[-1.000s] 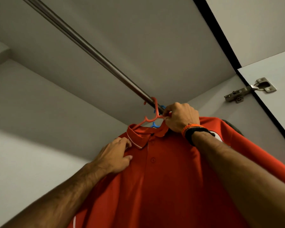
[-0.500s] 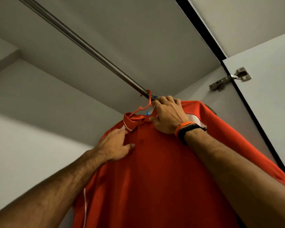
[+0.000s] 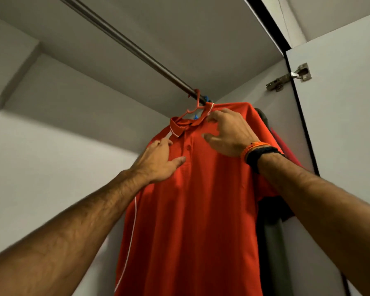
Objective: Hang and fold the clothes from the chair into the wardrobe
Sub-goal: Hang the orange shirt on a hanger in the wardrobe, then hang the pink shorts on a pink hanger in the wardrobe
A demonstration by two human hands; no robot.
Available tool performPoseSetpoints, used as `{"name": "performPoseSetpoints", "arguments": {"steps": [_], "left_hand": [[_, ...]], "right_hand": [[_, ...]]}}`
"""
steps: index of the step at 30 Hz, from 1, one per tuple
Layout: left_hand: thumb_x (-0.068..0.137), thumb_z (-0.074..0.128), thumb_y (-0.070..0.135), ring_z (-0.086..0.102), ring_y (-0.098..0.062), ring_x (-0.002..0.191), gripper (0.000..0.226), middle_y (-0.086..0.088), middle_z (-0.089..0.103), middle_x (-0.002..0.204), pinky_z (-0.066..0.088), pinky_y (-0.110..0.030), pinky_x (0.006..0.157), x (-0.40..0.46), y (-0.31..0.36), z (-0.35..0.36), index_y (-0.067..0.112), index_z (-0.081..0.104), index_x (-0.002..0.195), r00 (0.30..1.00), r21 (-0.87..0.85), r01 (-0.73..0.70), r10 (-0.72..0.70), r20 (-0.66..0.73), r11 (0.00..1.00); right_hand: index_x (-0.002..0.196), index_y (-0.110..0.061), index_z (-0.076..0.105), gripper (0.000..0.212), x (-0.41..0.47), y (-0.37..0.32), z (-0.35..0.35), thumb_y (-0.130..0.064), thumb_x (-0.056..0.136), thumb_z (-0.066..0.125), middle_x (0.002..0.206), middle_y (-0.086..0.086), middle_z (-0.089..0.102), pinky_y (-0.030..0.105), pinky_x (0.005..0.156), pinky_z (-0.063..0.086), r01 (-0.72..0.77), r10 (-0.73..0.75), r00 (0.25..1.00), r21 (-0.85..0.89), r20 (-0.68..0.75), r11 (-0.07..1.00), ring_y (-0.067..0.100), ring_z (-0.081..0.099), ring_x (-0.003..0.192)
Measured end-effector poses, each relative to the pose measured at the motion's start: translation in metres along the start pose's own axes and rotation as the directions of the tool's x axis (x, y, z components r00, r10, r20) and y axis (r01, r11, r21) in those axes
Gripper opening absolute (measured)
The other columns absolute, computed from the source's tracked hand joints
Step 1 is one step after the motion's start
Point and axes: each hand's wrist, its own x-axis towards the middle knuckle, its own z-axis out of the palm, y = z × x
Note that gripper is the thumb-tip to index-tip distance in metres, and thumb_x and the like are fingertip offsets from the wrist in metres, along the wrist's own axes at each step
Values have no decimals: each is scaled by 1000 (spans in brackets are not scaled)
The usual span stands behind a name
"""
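Observation:
A red polo shirt [image 3: 192, 210] hangs on an orange hanger [image 3: 195, 103] whose hook sits over the metal wardrobe rail [image 3: 124, 42]. My left hand [image 3: 158, 161] lies against the shirt's left chest, just below the collar, with fingers extended. My right hand [image 3: 226, 133] is at the collar's right side; its fingertips touch the collar edge and the fingers are spread and relaxed. A dark band and orange threads circle my right wrist.
Behind the red shirt, further right on the rail, hang other dark and red garments [image 3: 273, 210], one on a blue hanger [image 3: 205, 98]. The open wardrobe door [image 3: 340, 146] with its metal hinge [image 3: 288, 77] stands at the right. Grey wardrobe walls enclose the left.
My right hand has let go of the hanger neck and now touches the collar with spread fingers. The shirt hangs from the rail by itself. My left hand stays on the chest.

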Motion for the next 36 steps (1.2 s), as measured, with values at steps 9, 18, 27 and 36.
{"name": "performPoseSetpoints", "arguments": {"steps": [9,18,27,36], "left_hand": [[87,65,53,60,-20,110,55,-2,57,124,49,-41,97,-142,48,-5,20,49,127,985,-258,12,33,169,966],[89,66,45,59,-21,111,50,-5,57,126,49,-39,98,-326,176,23,17,50,127,853,-479,140,140,502,867],[89,65,47,57,-14,106,50,-1,55,129,51,-32,90,-525,384,51,20,49,128,601,-624,260,382,702,737],[88,67,47,60,-22,109,52,-7,59,126,51,-40,95,-722,619,44,14,52,125,250,-633,289,582,774,718]], "right_hand": [[111,-14,65,38,-165,-52,-70,-33,79,73,108,3,62,35,87,49,-190,186,971,11,148,982,22,62,94],[119,-15,61,37,-379,-57,-214,-34,87,69,116,0,60,32,77,54,-450,487,773,-188,407,873,13,63,86],[123,-18,58,42,-599,-39,-415,-38,88,70,119,-2,57,30,81,54,-636,779,465,-453,420,624,10,60,89],[112,-16,62,34,-796,-18,-637,-31,83,72,110,1,62,36,82,50,-705,958,98,-661,270,258,19,63,86]]}}
